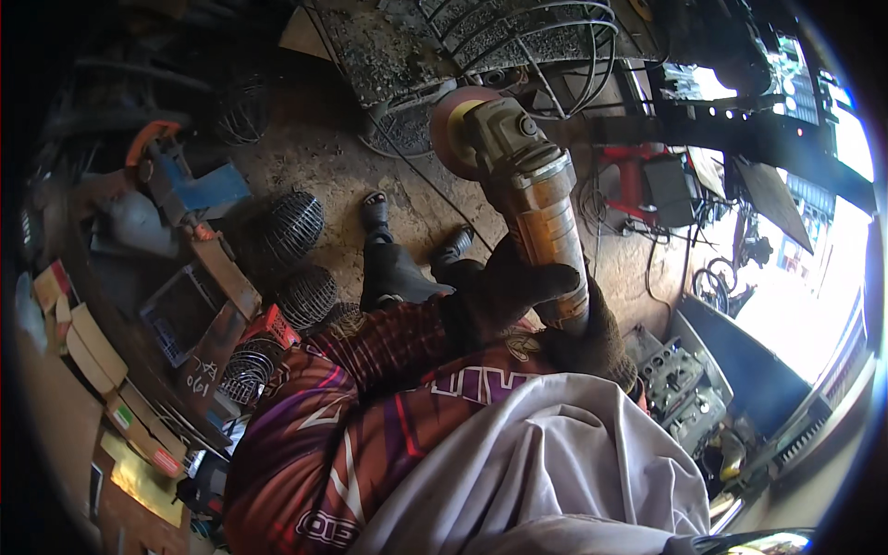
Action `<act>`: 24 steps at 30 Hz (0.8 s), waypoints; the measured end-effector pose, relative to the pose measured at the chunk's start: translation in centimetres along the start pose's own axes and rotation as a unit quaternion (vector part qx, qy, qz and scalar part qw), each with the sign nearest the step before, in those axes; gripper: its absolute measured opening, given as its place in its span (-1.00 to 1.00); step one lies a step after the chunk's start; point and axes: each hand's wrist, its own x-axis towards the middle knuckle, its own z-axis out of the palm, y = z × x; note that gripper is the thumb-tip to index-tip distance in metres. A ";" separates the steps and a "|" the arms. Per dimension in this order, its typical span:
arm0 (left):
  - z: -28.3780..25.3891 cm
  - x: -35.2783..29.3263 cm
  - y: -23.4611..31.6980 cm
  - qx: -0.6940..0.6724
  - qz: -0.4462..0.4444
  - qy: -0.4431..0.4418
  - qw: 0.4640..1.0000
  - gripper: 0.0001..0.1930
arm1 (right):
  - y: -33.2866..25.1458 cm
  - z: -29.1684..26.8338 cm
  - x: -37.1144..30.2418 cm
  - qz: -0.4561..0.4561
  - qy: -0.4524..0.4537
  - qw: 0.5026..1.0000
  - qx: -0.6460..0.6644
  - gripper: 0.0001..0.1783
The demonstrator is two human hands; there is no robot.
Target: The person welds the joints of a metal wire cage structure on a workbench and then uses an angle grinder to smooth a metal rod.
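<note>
An angle grinder with a worn, brownish body is held up in front of my chest, its head tilted toward the far left. A round disc sits on its head, facing left. My left hand, in a dark glove, is closed around the grinder's body from the left. Behind the rear end of the tool, my right hand wraps it in a brownish glove; its fingers are partly hidden. Beyond the disc stands a work table covered in grit, with a curved metal wire frame on it.
Several round wire cages lie on the floor to the left, by a blue metal machine part. A dark cable crosses the floor near my feet. At right are a red stool-like thing and a tray of metal parts.
</note>
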 end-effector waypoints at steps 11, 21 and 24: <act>-0.9 -0.4 3.1 -0.061 -0.012 -0.020 0.998 -0.52 | -2.0 2.7 0.7 0.030 0.011 0.999 -0.005 0.14; -0.7 0.0 4.0 -0.049 -0.007 -0.012 0.999 -0.49 | -1.9 2.9 1.0 0.033 0.018 0.999 -0.001 0.15; -1.0 0.2 3.7 -0.052 -0.007 -0.015 0.998 -0.50 | -2.0 2.9 1.0 0.032 0.019 0.999 -0.004 0.15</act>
